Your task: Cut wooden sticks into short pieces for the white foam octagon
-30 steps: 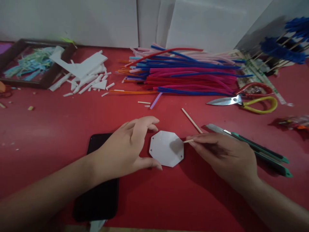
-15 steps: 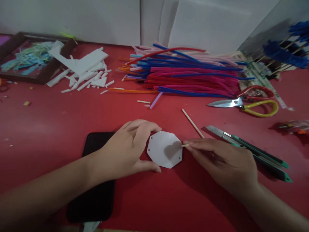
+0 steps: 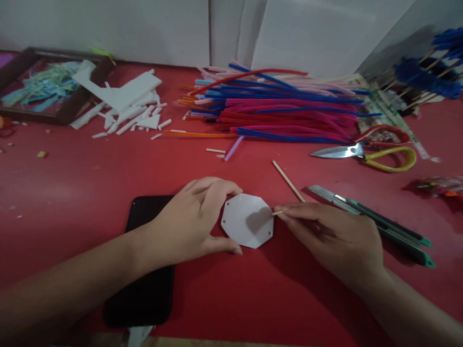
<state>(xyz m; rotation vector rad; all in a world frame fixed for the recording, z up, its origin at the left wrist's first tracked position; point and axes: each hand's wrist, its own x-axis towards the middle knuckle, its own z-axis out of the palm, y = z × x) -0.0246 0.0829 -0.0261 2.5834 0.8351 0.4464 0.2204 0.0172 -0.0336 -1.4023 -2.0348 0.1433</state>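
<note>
Where the counter (image 3: 202, 308) bears a phone (image 3: 137, 301), left hand (image 3: 197, 219), thumb and fingers apart around the edge of one white octagon (image 3: 249, 224); right hand (image 3: 325, 226), fingertips pinched on one short stick (image 3: 277, 212) at the octagon's right edge.

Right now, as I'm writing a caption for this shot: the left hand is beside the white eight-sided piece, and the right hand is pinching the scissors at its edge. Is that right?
Not quite: the right hand is pinching a short wooden stick, not the scissors, as the head view shows. The left hand is indeed beside the white eight-sided piece.
</note>
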